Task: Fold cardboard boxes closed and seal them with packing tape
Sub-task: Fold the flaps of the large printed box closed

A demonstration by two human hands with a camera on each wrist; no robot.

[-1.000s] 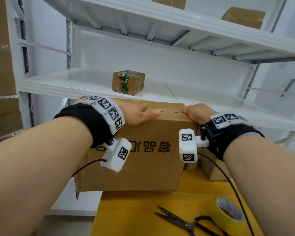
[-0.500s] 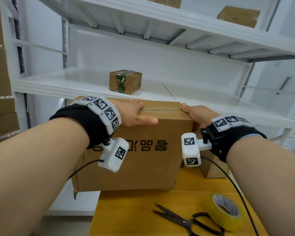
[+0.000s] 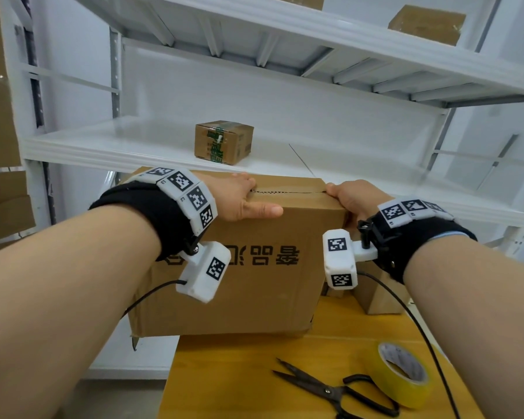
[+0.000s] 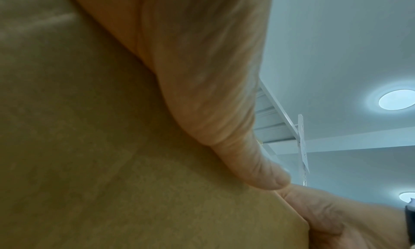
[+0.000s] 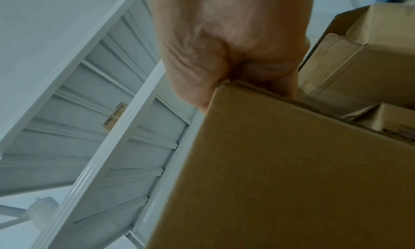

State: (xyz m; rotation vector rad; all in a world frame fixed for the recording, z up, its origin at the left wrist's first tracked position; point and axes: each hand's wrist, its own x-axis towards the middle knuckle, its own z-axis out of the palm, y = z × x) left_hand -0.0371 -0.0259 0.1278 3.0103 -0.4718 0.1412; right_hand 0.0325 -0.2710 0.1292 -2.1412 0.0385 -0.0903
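Observation:
A large brown cardboard box (image 3: 254, 282) with printed characters stands at the far end of the yellow table (image 3: 224, 373), its left part past the table's edge. Its top flaps are down, meeting at a seam (image 3: 288, 192). My left hand (image 3: 242, 198) lies over the top near the left, thumb pressed on the front face (image 4: 112, 146). My right hand (image 3: 348, 198) curls round the top right corner (image 5: 292, 173). A yellow tape roll (image 3: 403, 376) and black scissors (image 3: 330, 391) lie on the table in front.
A white metal shelf (image 3: 103, 146) runs just behind and above the box, with a small taped carton (image 3: 223, 142) on it. Smaller cardboard boxes (image 3: 378, 300) sit at the box's right side. Flat cardboard leans at the far left. The floor lies left of the table.
My left thumb has come off the top edge and now lies on the box's front face. The right hand has settled over the top right corner. The box has barely shifted.

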